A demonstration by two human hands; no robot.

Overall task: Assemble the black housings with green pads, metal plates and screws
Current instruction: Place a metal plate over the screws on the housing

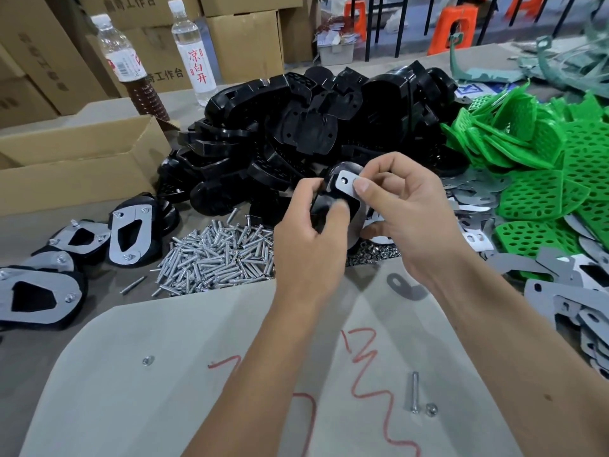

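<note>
Where the view begins, nearest the person, a pale sheet [164,374] with red scribbles covers the surface, and on it lie a single loose screw [414,392] and a nut [431,409] just beside it. Above the sheet, both hands are raised together. The left hand [309,239] grips a black housing [329,206], its fingers curled round the lower part. The right hand [405,209] pinches a metal plate [344,186] between thumb and forefinger, holding it against the top of that housing. Behind the hands lies a heap of screws [217,255], with a patch of nuts [372,252] to its right. Finished assemblies [128,232] with grey plates rest on the left. Loose metal plates [560,291] spread on the right. Farther back stand a pile of black housings [313,127], green pads [534,166], an open cardboard box [75,163] and two bottles [194,51].
</note>
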